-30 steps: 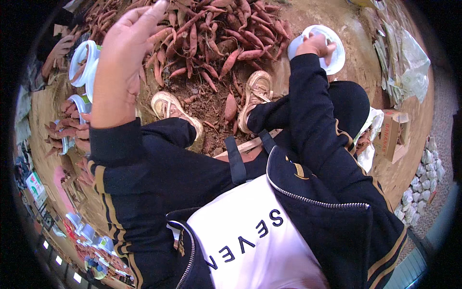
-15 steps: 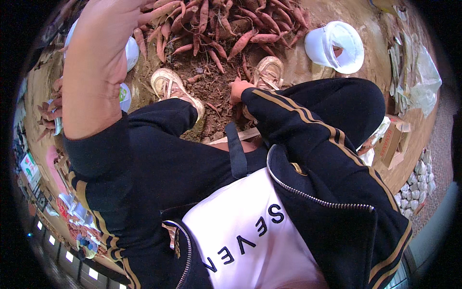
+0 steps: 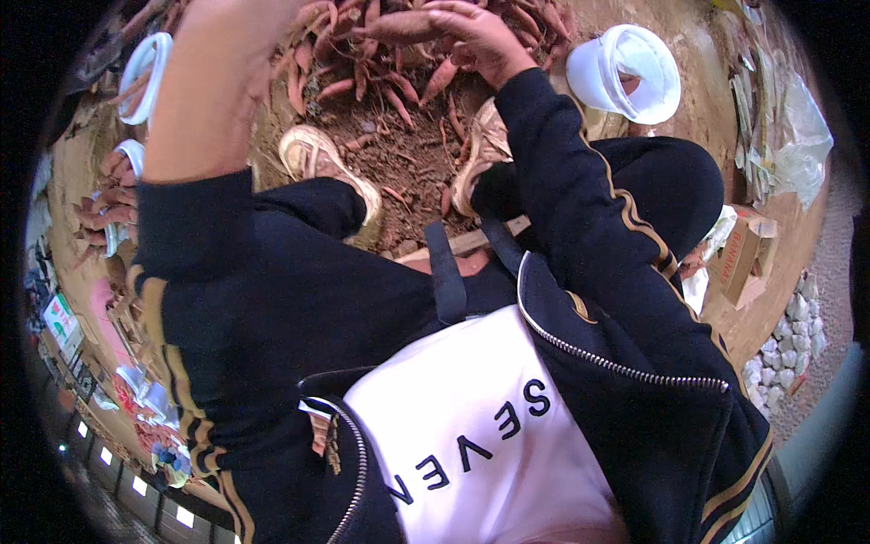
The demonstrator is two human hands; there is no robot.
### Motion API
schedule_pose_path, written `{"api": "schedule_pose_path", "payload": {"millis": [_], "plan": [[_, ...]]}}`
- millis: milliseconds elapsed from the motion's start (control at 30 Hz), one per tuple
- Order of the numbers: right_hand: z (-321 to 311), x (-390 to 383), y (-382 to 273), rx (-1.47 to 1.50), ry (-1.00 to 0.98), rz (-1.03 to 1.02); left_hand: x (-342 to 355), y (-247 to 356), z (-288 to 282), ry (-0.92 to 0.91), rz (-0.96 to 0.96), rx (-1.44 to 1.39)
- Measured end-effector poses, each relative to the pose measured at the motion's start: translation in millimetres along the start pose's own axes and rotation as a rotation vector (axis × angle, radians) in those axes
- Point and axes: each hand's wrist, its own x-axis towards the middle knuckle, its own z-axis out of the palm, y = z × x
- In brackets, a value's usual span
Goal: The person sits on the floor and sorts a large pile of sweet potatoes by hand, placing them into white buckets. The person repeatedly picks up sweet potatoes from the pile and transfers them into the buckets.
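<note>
A big heap of reddish sweet potatoes (image 3: pixel 331 41) lies on loose soil in front of my shoes. My left hand (image 3: pixel 249 23) reaches to the heap's top left, mostly cut off by the upper edge, so its fingers are hidden. My right hand (image 3: pixel 480 45) is over the middle of the heap, fingers curled onto a long sweet potato (image 3: pixel 394 27). At the right of it stands a white bucket (image 3: pixel 594 72) with something reddish inside.
More white buckets (image 3: pixel 131 159) holding sweet potatoes line the left. Flattened cardboard and clear plastic (image 3: pixel 793 154) lie at the right, above a cardboard box (image 3: pixel 750 254) and a pile of small whitish bags (image 3: pixel 788 335). My bent legs (image 3: pixel 652 190) flank the soil patch.
My right hand left the bucket for the area between my shoes, then rose onto the heap and took hold of a sweet potato. My left arm stays raised, shifted slightly right since half a second ago.
</note>
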Motion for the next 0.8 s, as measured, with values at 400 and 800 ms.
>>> {"api": "schedule_pose_path", "payload": {"millis": [400, 800], "plan": [[15, -35, -92, 0.545, -0.182, -0.146, 43, -78, 0, 0.099, 0.135, 0.128], [29, -51, -120, 0.006, -0.073, -0.426, 36, -60, 1, 0.226, 0.017, -0.352]]}}
